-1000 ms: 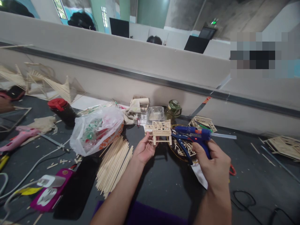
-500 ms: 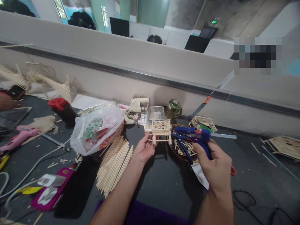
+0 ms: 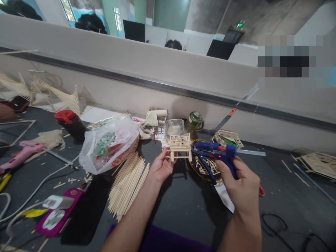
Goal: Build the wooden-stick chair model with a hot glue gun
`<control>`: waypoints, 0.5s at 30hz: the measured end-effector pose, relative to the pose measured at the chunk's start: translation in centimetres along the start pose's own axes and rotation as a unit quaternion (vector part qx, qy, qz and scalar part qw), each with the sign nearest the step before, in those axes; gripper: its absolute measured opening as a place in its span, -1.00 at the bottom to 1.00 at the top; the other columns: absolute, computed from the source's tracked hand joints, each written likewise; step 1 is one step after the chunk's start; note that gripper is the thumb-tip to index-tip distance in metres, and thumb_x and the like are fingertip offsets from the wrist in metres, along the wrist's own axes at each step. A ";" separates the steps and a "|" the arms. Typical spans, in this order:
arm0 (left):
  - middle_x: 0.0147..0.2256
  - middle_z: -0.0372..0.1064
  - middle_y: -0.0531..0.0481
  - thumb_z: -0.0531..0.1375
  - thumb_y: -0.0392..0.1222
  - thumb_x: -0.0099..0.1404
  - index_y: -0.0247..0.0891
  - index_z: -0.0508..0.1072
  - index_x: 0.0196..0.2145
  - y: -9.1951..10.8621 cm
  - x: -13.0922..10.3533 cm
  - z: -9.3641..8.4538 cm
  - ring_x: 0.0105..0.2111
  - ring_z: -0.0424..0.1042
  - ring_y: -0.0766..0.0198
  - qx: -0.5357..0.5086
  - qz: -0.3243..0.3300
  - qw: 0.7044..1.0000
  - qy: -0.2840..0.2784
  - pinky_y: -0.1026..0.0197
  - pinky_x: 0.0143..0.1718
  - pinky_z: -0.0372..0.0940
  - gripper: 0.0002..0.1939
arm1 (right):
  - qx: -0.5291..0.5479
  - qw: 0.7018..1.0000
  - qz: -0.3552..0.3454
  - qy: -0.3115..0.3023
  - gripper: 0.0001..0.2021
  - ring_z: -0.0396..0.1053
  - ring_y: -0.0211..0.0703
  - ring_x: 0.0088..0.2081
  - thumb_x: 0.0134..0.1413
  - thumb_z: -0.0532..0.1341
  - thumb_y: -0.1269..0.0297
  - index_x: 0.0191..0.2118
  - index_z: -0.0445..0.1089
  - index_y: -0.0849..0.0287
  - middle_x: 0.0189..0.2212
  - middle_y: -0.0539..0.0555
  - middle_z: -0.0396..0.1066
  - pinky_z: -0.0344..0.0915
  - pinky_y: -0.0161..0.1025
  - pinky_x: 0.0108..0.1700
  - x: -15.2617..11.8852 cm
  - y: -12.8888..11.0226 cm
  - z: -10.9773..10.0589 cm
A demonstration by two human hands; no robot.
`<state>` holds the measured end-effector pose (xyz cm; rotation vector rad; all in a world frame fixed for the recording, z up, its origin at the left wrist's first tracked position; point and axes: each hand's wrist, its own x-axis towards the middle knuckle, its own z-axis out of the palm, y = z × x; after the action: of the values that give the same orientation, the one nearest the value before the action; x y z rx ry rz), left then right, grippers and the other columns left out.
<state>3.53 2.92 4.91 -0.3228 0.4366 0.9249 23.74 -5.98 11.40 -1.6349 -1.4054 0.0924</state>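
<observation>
Near the middle of the view, my left hand [image 3: 162, 168] holds up a small wooden stick model [image 3: 180, 145] with short legs and a railing-like frame. My right hand [image 3: 240, 180] is wrapped round the grip of a blue hot glue gun [image 3: 216, 148]. A clear glue stick [image 3: 252, 153] pokes out of its back end, and a small red light shows on its side. The gun's nozzle points left, close to the model's right side; whether they touch I cannot tell. Below the gun, blue-handled pliers [image 3: 206, 168] lie over a round tray of cut stick pieces [image 3: 195, 166].
Left of my forearm lie a bundle of thin sticks [image 3: 128, 185], a plastic bag [image 3: 109, 145], a black phone [image 3: 85, 210] and a magenta power strip [image 3: 59, 211]. A green-lidded bottle [image 3: 194, 122] and a clear box [image 3: 174, 126] stand behind. A pink glue gun [image 3: 22, 154] lies far left.
My hands, the model and the glue gun stay almost exactly where they were. At the far left edge, another person's hand has shifted slightly left.
</observation>
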 end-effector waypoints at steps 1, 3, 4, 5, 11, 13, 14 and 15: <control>-0.32 0.51 -0.17 0.03 -0.18 0.44 -0.40 0.38 0.02 0.0 0.0 0.0 -0.38 0.56 0.24 0.001 0.000 1.000 -0.001 0.36 -0.46 0.47 -0.68 | 0.003 1.000 0.001 0.000 -0.69 0.42 -0.09 -0.32 0.07 0.27 0.02 -0.23 0.50 0.18 -0.32 0.08 0.51 0.33 -0.21 -0.23 0.0 0.0 0.0; -0.31 0.51 -0.18 0.03 -0.17 0.44 -0.41 0.38 0.04 0.0 0.0 -0.1 -0.38 0.56 0.24 0.004 -0.003 1.000 -0.004 0.35 -0.45 0.47 -0.67 | 0.009 1.000 0.002 0.002 -0.69 0.42 -0.08 -0.32 0.07 0.28 0.01 -0.24 0.50 0.18 -0.31 0.09 0.51 0.34 -0.20 -0.23 0.0 0.1 0.1; -0.31 0.51 -0.18 0.03 -0.17 0.44 -0.40 0.38 0.04 0.0 0.0 -0.1 -0.38 0.56 0.24 0.004 -0.003 1.000 -0.004 0.35 -0.45 0.47 -0.67 | 0.010 1.000 0.002 0.002 -0.69 0.42 -0.08 -0.32 0.07 0.28 0.01 -0.24 0.50 0.18 -0.31 0.09 0.51 0.34 -0.20 -0.23 0.0 0.1 0.1; -0.31 0.51 -0.18 0.03 -0.17 0.44 -0.40 0.38 0.04 0.0 0.0 -0.1 -0.38 0.56 0.25 0.004 -0.002 1.000 -0.004 0.36 -0.45 0.47 -0.67 | 0.010 1.000 0.001 0.003 -0.69 0.42 -0.08 -0.33 0.07 0.28 0.01 -0.25 0.50 0.18 -0.32 0.09 0.51 0.34 -0.21 -0.24 0.0 0.2 0.1; -0.30 0.50 -0.17 0.00 -0.17 0.45 -0.40 0.38 0.03 0.0 -0.2 0.1 -0.39 0.55 0.27 0.004 0.001 1.000 -0.003 0.36 -0.44 0.47 -0.67 | 0.004 1.000 -0.001 0.002 -0.69 0.41 -0.09 -0.33 0.07 0.28 0.01 -0.27 0.49 0.18 -0.33 0.08 0.50 0.32 -0.21 -0.24 -0.1 0.1 0.0; -0.29 0.50 -0.18 0.00 -0.17 0.45 -0.40 0.38 0.03 0.0 -0.2 0.1 -0.38 0.56 0.26 0.006 0.005 1.000 -0.003 0.37 -0.46 0.46 -0.68 | 0.006 1.000 -0.002 0.001 -0.69 0.40 -0.11 -0.35 0.07 0.28 0.01 -0.27 0.49 0.18 -0.36 0.07 0.49 0.32 -0.23 -0.27 -0.1 0.1 0.0; -0.29 0.51 -0.18 0.01 -0.18 0.45 -0.40 0.38 0.03 0.0 -0.2 0.1 -0.37 0.56 0.25 0.006 0.007 1.000 -0.003 0.37 -0.46 0.46 -0.68 | 0.005 1.000 -0.002 -0.001 -0.70 0.39 -0.12 -0.37 0.07 0.28 0.02 -0.27 0.49 0.18 -0.38 0.06 0.49 0.31 -0.24 -0.29 0.0 0.1 0.0; -0.30 0.51 -0.17 0.01 -0.18 0.44 -0.40 0.38 0.03 0.0 -0.1 0.0 -0.37 0.56 0.25 0.007 0.007 1.000 -0.004 0.37 -0.46 0.46 -0.68 | 0.003 1.000 -0.003 -0.002 -0.71 0.39 -0.13 -0.38 0.07 0.28 0.02 -0.27 0.49 0.18 -0.39 0.05 0.48 0.31 -0.25 -0.30 0.0 0.1 0.0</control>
<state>3.46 2.83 5.01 -0.3034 0.4379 0.9363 23.79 -6.03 11.36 -1.6266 -1.4111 0.0977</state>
